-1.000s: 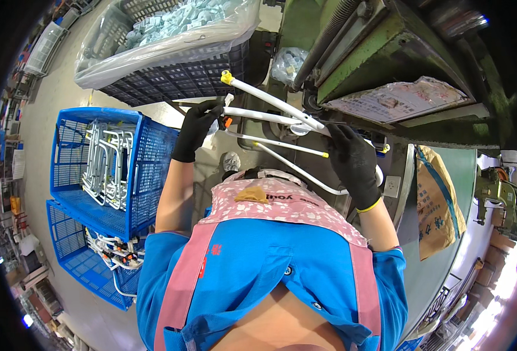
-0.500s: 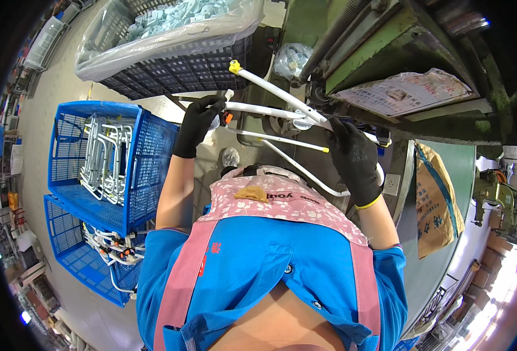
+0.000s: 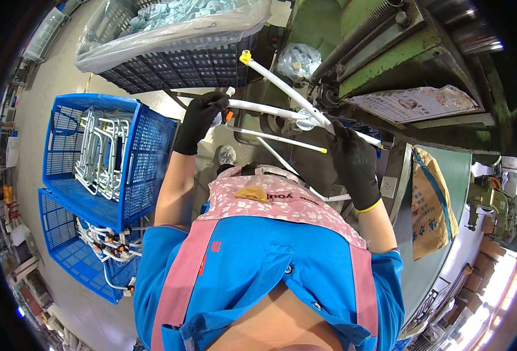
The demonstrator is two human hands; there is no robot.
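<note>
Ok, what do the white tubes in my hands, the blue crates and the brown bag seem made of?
Tubes: probably coated metal, judging by the slim, smooth white surface with slight sheen; plastic is possible. Blue crates: likely moulded plastic, slightly shiny, with gridded walls. Brown bag: looks like matte paper, from its stiff creases, though woven backing is possible.

A brown paper sack point(image 3: 431, 207) lies on a green tabletop point(image 3: 460, 169). To its right, a green machine point(image 3: 493, 200) stands near cardboard boxes point(image 3: 483, 268).
</note>
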